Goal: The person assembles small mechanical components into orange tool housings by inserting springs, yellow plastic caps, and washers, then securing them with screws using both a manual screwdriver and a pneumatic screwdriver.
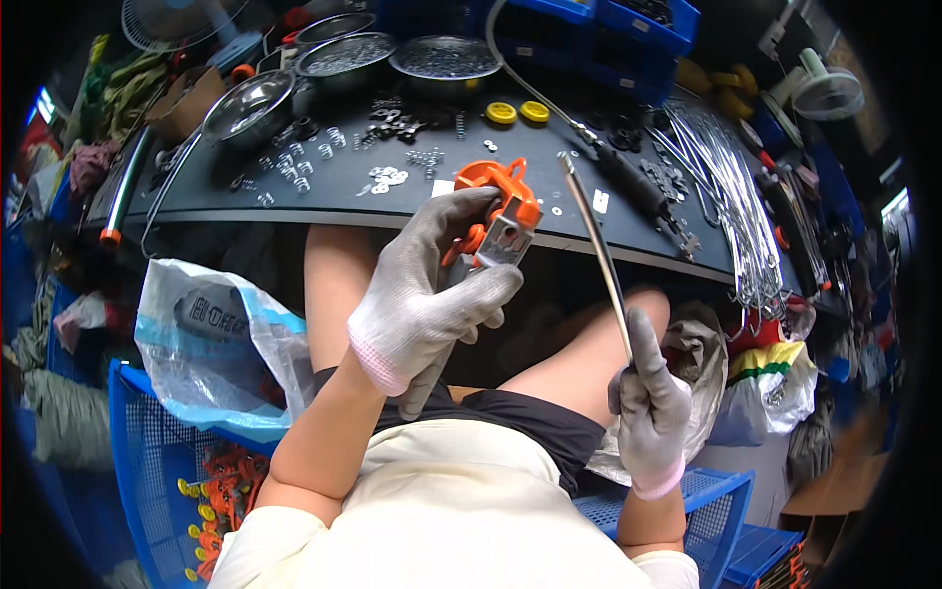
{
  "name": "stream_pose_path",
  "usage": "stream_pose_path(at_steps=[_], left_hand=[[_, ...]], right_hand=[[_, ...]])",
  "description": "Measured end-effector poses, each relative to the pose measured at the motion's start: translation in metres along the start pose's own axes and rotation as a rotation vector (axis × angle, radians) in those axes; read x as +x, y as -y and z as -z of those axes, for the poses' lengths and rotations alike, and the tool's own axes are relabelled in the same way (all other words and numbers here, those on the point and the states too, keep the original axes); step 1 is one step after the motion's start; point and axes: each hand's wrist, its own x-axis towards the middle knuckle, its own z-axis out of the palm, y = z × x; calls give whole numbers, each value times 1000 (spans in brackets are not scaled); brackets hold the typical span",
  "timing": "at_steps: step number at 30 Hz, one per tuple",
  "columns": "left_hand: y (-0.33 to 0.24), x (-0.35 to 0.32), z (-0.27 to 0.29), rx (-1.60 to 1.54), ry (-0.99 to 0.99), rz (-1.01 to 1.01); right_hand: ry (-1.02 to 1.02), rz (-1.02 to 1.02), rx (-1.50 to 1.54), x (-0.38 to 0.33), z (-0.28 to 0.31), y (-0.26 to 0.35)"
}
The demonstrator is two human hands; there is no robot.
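Note:
My left hand [422, 309], in a grey glove with a pink cuff, is closed around an orange-and-metal clamp-like part [510, 211]. Its orange plastic end points up and away, above the table's front edge, and a silvery block shows beside my thumb. My gloved right hand [653, 412] grips the lower end of a long slim metal rod [597, 236], with one finger stretched along it. The rod stands tilted, its tip leaning left over the table. Rod and clamp-like part are apart from each other.
The dark table [334, 201] carries small springs [292, 167], white washers [388, 179], yellow round caps [501, 114] and steel bowls [446, 64]. A corded power screwdriver [633, 182] lies near bent metal rods [731, 216]. A plastic bag [221, 339] hangs over a blue crate [147, 432].

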Motion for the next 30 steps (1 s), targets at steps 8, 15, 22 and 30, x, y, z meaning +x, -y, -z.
stream_pose_path(at_steps=[8, 15, 22, 30], left_hand=[[10, -3, 17, 130, -45, -101], [21, 1, 17, 285, -151, -284], [26, 4, 22, 603, -218, -475], [24, -1, 18, 820, -153, -584]], right_hand=[[-37, 144, -425, -19, -2, 11], [-31, 138, -637, -20, -3, 15], [-21, 125, -643, -19, -6, 13], [139, -513, 371, -16, -13, -9]])
